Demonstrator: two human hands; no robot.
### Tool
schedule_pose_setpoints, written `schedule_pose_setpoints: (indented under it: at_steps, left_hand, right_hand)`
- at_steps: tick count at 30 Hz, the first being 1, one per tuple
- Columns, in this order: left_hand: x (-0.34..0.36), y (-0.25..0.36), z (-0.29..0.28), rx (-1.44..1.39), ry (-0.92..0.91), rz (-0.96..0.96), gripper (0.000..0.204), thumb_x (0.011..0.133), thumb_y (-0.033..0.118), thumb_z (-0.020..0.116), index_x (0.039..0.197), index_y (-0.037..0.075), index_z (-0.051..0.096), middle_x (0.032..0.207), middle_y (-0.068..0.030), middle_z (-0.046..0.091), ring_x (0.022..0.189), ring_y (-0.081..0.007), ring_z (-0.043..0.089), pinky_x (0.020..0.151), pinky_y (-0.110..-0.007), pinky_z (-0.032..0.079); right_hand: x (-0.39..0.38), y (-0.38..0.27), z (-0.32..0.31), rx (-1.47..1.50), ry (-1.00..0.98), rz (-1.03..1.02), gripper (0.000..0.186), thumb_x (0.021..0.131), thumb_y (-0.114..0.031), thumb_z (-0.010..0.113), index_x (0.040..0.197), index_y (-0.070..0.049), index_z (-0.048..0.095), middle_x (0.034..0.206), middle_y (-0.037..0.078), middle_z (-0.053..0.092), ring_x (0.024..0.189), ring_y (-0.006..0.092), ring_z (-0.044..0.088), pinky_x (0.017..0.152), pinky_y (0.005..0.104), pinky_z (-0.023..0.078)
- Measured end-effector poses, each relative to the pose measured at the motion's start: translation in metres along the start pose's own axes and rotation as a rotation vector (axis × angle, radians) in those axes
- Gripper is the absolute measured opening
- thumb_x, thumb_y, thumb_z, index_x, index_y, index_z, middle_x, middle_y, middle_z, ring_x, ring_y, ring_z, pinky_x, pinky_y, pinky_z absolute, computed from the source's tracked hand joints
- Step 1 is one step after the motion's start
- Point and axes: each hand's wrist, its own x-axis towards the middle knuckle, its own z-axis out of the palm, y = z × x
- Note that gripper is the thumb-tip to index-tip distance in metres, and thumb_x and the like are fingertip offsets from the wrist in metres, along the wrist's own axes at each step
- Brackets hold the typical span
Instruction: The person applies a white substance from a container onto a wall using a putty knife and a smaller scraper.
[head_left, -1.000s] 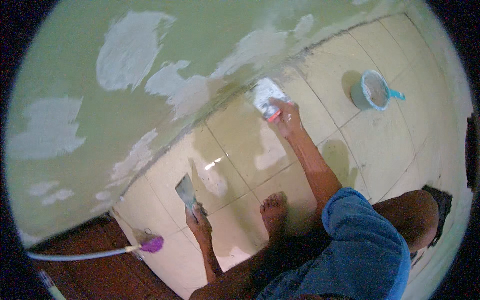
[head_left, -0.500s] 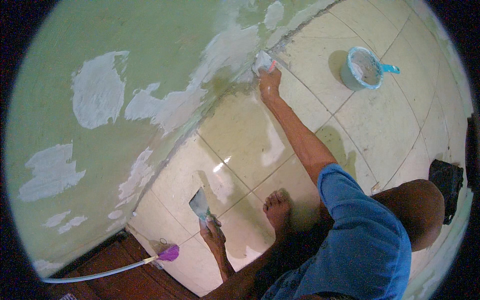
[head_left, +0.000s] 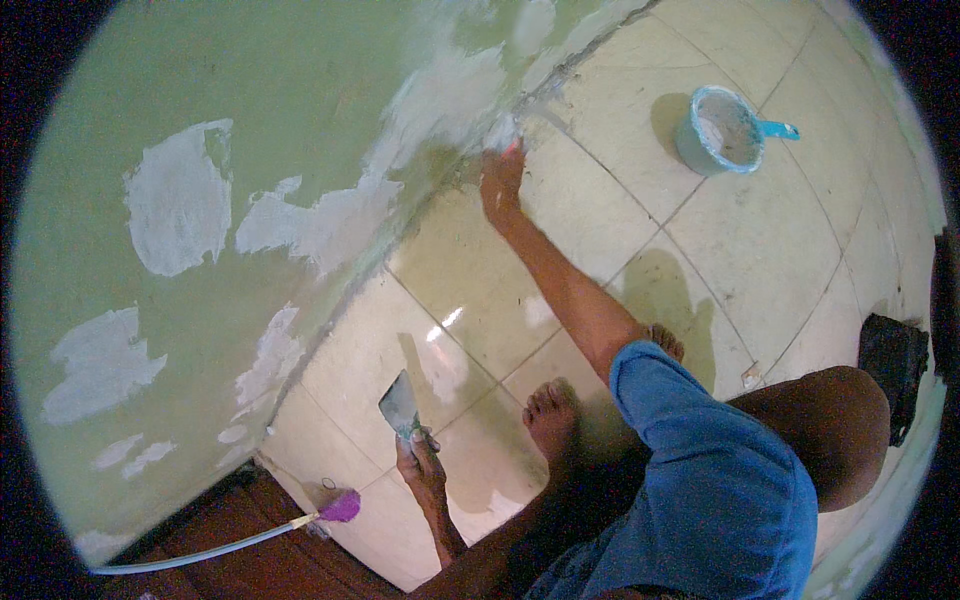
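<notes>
My right hand reaches to the foot of the green wall, its fingers closed on a scraper. A bit of the scraper's red part shows; its pale blade blends with the white filler, and blur hides the exact edge. Pale filler patches cover the wall around it. Lower down, my left hand grips a putty knife by the handle, its broad grey blade pointing up and held off the wall. A turquoise dipper with whitish paste in it stands on the tiles, right of my right hand.
Cream floor tiles meet the wall along a rough dark joint. A brown wooden panel lies at lower left, crossed by a pale hose-like rod with a purple end. A black object is at the far right.
My right hand and the scraper have shifted left, closer against the wall's foot. The left hand still holds the putty knife in nearly the same place.
</notes>
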Motion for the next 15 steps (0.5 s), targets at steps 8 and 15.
schedule_pose_setpoints:
  at_steps: [8, 15]
  left_hand:
    - [0.001, -0.006, 0.004, 0.072, -0.059, 0.000, 0.023, 0.097, 0.019, 0.042, 0.091, 0.000, 0.054, 0.069, -0.0022, 0.048, 0.063, -0.0113, 0.045, 0.058, -0.027, 0.038]
    - [0.011, 0.007, 0.013, 0.062, -0.109, 0.100, 0.022, 0.097, 0.020, 0.043, 0.093, 0.001, 0.054, 0.073, -0.0033, 0.050, 0.065, -0.0115, 0.046, 0.061, -0.027, 0.040]
  right_hand:
    - [0.070, 0.046, -0.013, -1.136, 0.118, -0.276, 0.052, 0.084, -0.016, 0.054, 0.125, 0.010, 0.037, 0.111, 0.024, 0.051, 0.103, 0.0396, 0.048, 0.096, 0.0429, 0.033]
    - [-0.018, 0.024, 0.041, -1.380, -0.053, -0.255, 0.063, 0.083, -0.015, 0.048, 0.137, 0.010, 0.027, 0.128, 0.032, 0.044, 0.116, 0.0403, 0.045, 0.101, 0.0455, 0.030]
